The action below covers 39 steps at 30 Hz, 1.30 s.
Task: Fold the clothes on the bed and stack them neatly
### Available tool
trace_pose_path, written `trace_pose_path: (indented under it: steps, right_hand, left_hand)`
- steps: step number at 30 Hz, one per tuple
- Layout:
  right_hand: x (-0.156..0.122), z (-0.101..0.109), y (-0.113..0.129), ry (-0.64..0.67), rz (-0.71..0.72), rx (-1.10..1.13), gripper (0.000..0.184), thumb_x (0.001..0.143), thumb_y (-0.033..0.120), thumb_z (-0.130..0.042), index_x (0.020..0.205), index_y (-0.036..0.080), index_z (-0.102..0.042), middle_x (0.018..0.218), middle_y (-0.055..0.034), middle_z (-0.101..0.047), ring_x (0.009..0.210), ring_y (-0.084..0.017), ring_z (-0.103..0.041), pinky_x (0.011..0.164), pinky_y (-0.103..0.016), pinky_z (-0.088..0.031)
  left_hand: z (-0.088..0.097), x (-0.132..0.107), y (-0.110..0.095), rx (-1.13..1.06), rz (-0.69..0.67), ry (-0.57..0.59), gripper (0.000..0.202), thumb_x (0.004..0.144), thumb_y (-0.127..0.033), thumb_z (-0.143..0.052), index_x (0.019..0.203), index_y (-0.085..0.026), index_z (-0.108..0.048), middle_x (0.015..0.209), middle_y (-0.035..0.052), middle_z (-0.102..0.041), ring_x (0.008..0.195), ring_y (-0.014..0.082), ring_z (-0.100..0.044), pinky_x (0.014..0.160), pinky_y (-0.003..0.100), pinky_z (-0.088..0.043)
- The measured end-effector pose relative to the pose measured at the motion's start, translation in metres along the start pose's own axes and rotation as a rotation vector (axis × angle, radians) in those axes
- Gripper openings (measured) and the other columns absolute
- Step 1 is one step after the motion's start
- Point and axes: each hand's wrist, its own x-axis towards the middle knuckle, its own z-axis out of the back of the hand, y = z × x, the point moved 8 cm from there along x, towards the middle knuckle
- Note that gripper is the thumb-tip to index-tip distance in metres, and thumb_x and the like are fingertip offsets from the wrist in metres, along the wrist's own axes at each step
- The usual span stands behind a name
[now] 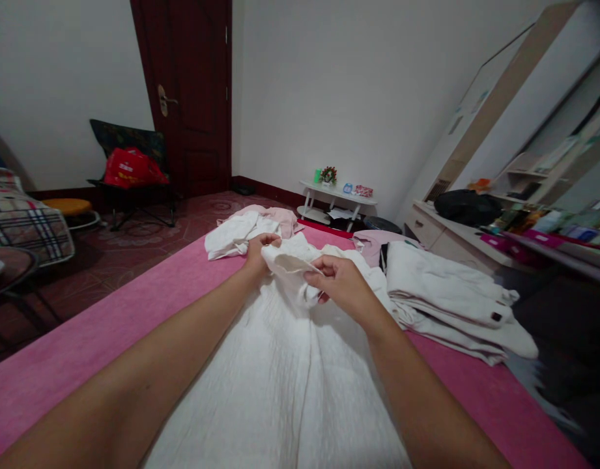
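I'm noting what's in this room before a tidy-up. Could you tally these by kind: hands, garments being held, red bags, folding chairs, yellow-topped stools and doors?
Hands (left hand, right hand): 2
White garment being held: 1
Red bag: 1
Folding chair: 1
Yellow-topped stool: 1
Door: 1
Total: 7

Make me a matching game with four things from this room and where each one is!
Things
1. White clothing
2. Red bag
3. Stack of folded clothes
4. Flowers

Places
A. On the dark chair
B. On the small white table
C. Held by the left hand and right hand
D. On the pink sheet's right side

Right pairs: 1-C, 2-A, 3-D, 4-B
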Motion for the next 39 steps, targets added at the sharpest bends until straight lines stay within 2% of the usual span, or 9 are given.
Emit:
trace_pose_path:
  steps: [5, 8, 13, 17, 21, 26, 30, 35, 39]
  right_hand:
    - [-0.029, -0.035, 0.008, 0.590, 0.102, -0.188, 0.006, 0.069, 0.018, -0.063, 0.071, 0.013, -0.067, 0.063, 0.0029, -0.058, 0.057, -0.008, -0.051, 0.053, -0.018, -0.038]
    - [-0.039, -0.041, 0.004, 0.735, 0.120, -0.318, 0.015, 0.070, 0.017, -0.062, 0.081, 0.015, -0.073, 0.068, 0.0013, -0.065, 0.061, -0.010, -0.056, 0.057, -0.019, -0.038]
    - [-0.020, -0.030, 0.004, 0.428, 0.159, -0.413, 0.021, 0.076, 0.023, -0.059, 0.092, 0.018, -0.073, 0.073, -0.0006, -0.068, 0.063, -0.011, -0.057, 0.057, -0.020, -0.037]
    - [-0.006, -0.021, -0.012, 0.189, 0.139, -0.621, 0.017, 0.074, 0.024, -0.061, 0.086, 0.020, -0.072, 0.086, -0.0021, -0.070, 0.074, -0.013, -0.060, 0.062, -0.022, -0.038]
    - [-0.002, -0.019, -0.038, 0.215, -0.006, -0.862, 0.013, 0.073, 0.030, -0.064, 0.079, 0.022, -0.072, 0.084, -0.0028, -0.071, 0.076, -0.017, -0.062, 0.060, -0.025, -0.035]
    - [-0.002, -0.008, -0.032, 0.119, -0.007, -0.838, 0.032, 0.072, 0.033, -0.067, 0.103, 0.024, -0.069, 0.092, -0.0028, -0.069, 0.082, -0.017, -0.062, 0.065, -0.025, -0.037]
    - [-0.012, -0.029, -0.014, 0.250, 0.150, -0.706, 0.067, 0.066, 0.039, -0.075, 0.127, 0.024, -0.055, 0.105, -0.0044, -0.066, 0.087, -0.018, -0.060, 0.071, -0.025, -0.039]
    - [-0.020, -0.049, -0.005, 0.339, 0.164, -0.790, 0.037, 0.073, 0.024, -0.066, 0.110, 0.023, -0.065, 0.093, -0.0032, -0.069, 0.084, -0.017, -0.060, 0.067, -0.024, -0.036]
    - [-0.018, -0.050, -0.006, 0.343, 0.163, -0.842, 0.031, 0.072, 0.007, -0.053, 0.093, 0.022, -0.070, 0.084, -0.0017, -0.069, 0.076, -0.014, -0.059, 0.063, -0.022, -0.033]
  left_hand:
    - [0.010, 0.008, 0.000, 0.115, 0.006, 0.002, 0.017, 0.058, -0.026, -0.070, 0.069, -0.014, -0.064, 0.062, 0.0001, -0.062, 0.054, 0.0113, -0.052, 0.057, 0.024, -0.041]
    - [0.015, 0.015, 0.005, 0.222, 0.022, 0.029, 0.013, 0.055, -0.023, -0.070, 0.064, -0.014, -0.065, 0.059, 0.0007, -0.062, 0.052, 0.0117, -0.052, 0.057, 0.025, -0.041]
    - [0.017, 0.016, -0.007, 0.399, -0.048, 0.061, 0.012, 0.055, -0.020, -0.070, 0.066, -0.016, -0.069, 0.066, 0.0022, -0.066, 0.064, 0.0170, -0.057, 0.066, 0.028, -0.045]
    - [-0.006, 0.003, -0.047, 0.554, -0.316, 0.153, 0.016, 0.065, -0.020, -0.066, 0.079, -0.020, -0.073, 0.087, 0.0042, -0.069, 0.084, 0.0201, -0.060, 0.079, 0.029, -0.045]
    - [-0.048, -0.024, -0.054, 0.749, -0.505, 0.499, 0.020, 0.073, -0.029, -0.064, 0.088, -0.020, -0.074, 0.091, 0.0059, -0.070, 0.086, 0.0218, -0.063, 0.082, 0.031, -0.046]
    - [-0.060, -0.037, -0.021, 0.868, -0.461, 0.729, 0.026, 0.066, -0.028, -0.071, 0.091, -0.020, -0.074, 0.100, 0.0083, -0.071, 0.098, 0.0254, -0.063, 0.089, 0.032, -0.044]
    - [-0.059, -0.037, -0.014, 0.882, -0.479, 0.768, 0.025, 0.073, -0.029, -0.065, 0.094, -0.019, -0.074, 0.101, 0.0100, -0.071, 0.098, 0.0269, -0.064, 0.088, 0.033, -0.044]
    - [-0.059, -0.041, -0.018, 0.845, -0.494, 0.752, 0.028, 0.072, -0.036, -0.067, 0.094, -0.020, -0.073, 0.102, 0.0103, -0.070, 0.100, 0.0277, -0.062, 0.089, 0.033, -0.044]
    - [-0.056, -0.043, -0.010, 0.937, -0.377, 0.747, 0.046, 0.070, -0.050, -0.067, 0.105, -0.019, -0.069, 0.121, 0.0137, -0.062, 0.114, 0.0296, -0.055, 0.098, 0.035, -0.039]
